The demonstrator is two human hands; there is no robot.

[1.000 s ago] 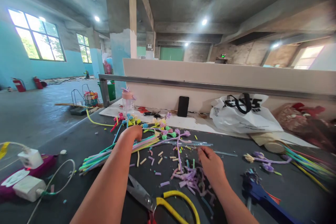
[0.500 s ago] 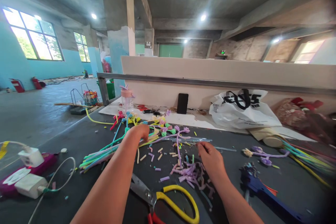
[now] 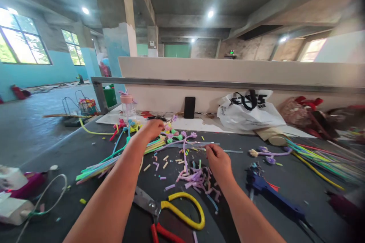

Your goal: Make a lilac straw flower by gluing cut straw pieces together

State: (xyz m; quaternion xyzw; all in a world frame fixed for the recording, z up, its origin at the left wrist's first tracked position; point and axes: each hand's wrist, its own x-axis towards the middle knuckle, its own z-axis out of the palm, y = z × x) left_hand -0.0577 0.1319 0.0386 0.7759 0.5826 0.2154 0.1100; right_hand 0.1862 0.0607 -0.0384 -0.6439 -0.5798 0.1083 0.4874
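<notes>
My left hand reaches over a cluster of pipe-cleaner flowers at the back of the dark table. Its fingers bend down and are mostly hidden, so any hold cannot be made out. My right hand has its fingers curled together beside clear glue sticks. Whatever those fingers may hold is too small to name. Between the hands stands a purple pipe-cleaner stem with small blooms. Purple offcuts lie in a heap left of my right wrist. Large scissors with yellow and red handles lie open between my forearms.
A bundle of pipe cleaners lies at left, another at right. A blue glue gun is right of my right arm. A phone, cup and white bag stand along the back. Plugged chargers sit front left.
My left hand has moved forward and slightly right over the flowers. The view has turned a little to the right. My right hand stays in nearly the same place, fingers curled.
</notes>
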